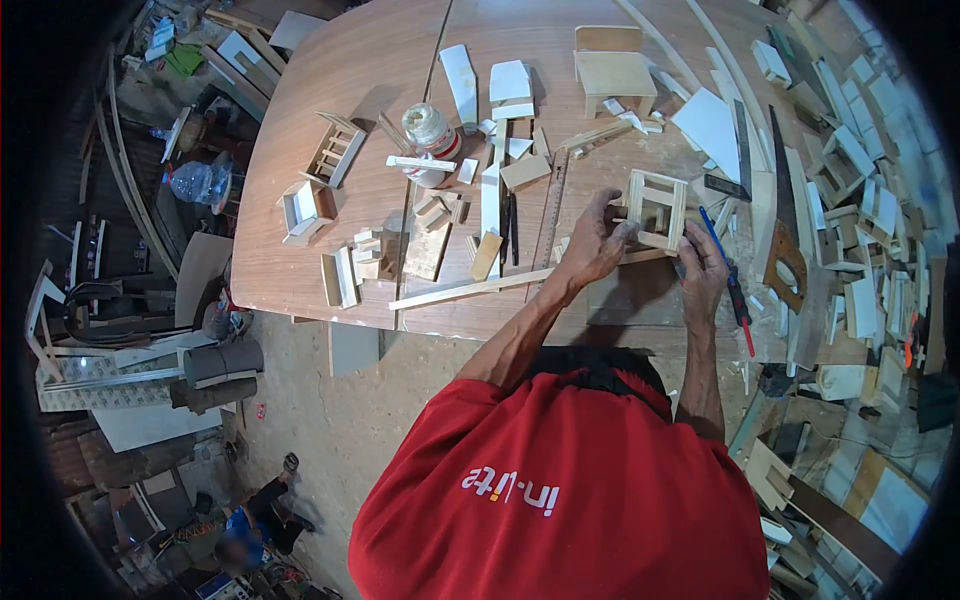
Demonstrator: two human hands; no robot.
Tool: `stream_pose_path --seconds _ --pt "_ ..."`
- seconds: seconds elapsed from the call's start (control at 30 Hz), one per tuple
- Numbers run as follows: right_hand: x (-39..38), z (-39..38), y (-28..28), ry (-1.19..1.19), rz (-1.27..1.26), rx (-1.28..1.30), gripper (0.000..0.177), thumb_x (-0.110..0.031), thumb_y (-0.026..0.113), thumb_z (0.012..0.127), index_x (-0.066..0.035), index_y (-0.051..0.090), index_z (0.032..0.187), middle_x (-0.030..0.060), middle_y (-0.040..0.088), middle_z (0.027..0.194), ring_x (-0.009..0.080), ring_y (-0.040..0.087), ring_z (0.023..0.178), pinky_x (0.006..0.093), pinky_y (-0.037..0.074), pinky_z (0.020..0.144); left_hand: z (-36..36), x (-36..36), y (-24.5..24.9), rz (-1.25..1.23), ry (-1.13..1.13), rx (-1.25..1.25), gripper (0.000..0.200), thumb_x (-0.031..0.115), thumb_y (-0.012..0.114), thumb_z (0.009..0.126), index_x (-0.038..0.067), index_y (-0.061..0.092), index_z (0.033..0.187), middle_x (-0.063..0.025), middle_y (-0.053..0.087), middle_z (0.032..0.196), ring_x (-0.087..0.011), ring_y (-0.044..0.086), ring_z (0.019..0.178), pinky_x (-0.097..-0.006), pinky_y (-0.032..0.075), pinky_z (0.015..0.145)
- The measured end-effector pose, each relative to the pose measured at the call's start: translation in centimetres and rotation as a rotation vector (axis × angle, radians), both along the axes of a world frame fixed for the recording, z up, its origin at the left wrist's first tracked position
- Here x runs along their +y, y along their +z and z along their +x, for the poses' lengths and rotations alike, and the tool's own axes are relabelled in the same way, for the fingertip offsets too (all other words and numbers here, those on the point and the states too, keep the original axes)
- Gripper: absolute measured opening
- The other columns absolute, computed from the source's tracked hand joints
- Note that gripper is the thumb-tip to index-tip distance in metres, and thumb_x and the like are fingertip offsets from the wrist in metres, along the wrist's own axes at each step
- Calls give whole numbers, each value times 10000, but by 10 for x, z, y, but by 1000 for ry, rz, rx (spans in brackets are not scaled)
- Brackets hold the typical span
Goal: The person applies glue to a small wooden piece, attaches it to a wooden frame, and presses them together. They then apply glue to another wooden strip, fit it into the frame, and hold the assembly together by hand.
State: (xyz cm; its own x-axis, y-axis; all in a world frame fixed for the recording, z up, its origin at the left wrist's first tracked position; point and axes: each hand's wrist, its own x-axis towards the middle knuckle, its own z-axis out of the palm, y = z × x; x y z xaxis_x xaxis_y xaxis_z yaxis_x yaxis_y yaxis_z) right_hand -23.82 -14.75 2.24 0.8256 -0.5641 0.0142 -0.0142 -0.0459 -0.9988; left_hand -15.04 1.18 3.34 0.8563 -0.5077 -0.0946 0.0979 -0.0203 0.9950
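Observation:
A small open wooden frame (680, 197) with thin posts and crossbars stands tilted between my hands, above the near right part of the table. My left hand (598, 238) has its fingers closed on the frame's left side. Along the lower right corner, the fingers of my right hand (704, 264) grip the same frame. Just right of that hand lies a long blue and black tool with a red end (738, 298). A long thin wood strip (470, 292) runs from the left toward my left wrist.
A wooden table (300, 255) carries small model furniture, such as a little bench (617, 75), plus a glue jar (430, 128), a ruler (549, 215) and offcuts. A handsaw (786, 268) lies at right near piled wood pieces (860, 215). Another person (258, 525) is on the floor at lower left.

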Motion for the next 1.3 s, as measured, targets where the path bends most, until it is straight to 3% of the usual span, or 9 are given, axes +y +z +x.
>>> stream_pose_path --seconds 0.2,0.3,0.43,0.57,0.7,0.83,0.93,1.1,1.3 --pt "-3 -4 -2 -8 -56 28 312 -117 581 892 16 592 1174 70 616 1093 130 567 977 266 448 866 3 -2 -11 -71 -37 6 444 49 533 908 -67 346 1294 -196 608 1027 -204 609 913 -317 484 813" --pt "0 -5 4 -18 -60 12 357 -109 580 888 22 557 1219 86 621 1090 135 568 972 268 448 861 3 1 -5 -44 -44 -28 444 32 556 886 -47 348 1271 -181 626 999 -182 610 867 -287 489 759" --pt "0 -10 8 126 55 -36 473 -115 586 880 11 470 1321 116 620 1129 150 566 999 280 444 876 3 1 0 -45 -88 22 449 53 566 899 -40 356 1286 -199 612 1080 -206 593 957 -317 473 844" --pt "-1 -15 10 176 -110 -2 538 -145 621 859 -14 447 1351 149 606 1181 169 594 982 294 470 859 2 5 2 -31 -152 0 509 58 616 871 -11 349 1299 -195 610 1109 -209 577 1023 -314 456 891" --pt "0 -14 7 197 -103 -28 544 -151 632 853 -18 451 1349 157 602 1193 168 604 961 298 485 832 3 8 3 17 -180 -3 571 64 656 847 9 334 1315 -194 607 1121 -209 569 1042 -325 440 919" --pt "-3 -13 5 218 -120 -13 539 -140 643 870 -10 442 1353 134 616 1160 154 587 1011 300 475 880 3 6 -2 -19 -162 8 603 74 647 817 -26 309 1306 -227 626 1090 -232 584 1020 -349 423 919" --pt "-3 -13 5 219 -129 -20 536 -139 649 870 -20 448 1351 136 623 1145 152 592 999 292 481 863 4 9 -3 -11 -204 2 598 30 649 837 12 309 1329 -210 603 1141 -232 563 1076 -342 432 930" --pt "-1 -14 10 215 -197 -50 519 -118 645 870 -37 459 1348 136 628 1138 157 600 988 289 487 853 -1 14 3 196 -218 -271 612 11 626 839 -3 286 1348 -231 604 1138 -252 564 1104 -354 426 932" --pt "-1 -13 9 209 -160 -41 528 -151 665 856 -38 475 1336 139 622 1154 174 588 1031 309 481 881 -3 16 -2 195 -190 -257 616 10 618 842 0 280 1358 -232 615 1112 -253 579 1078 -352 425 924"
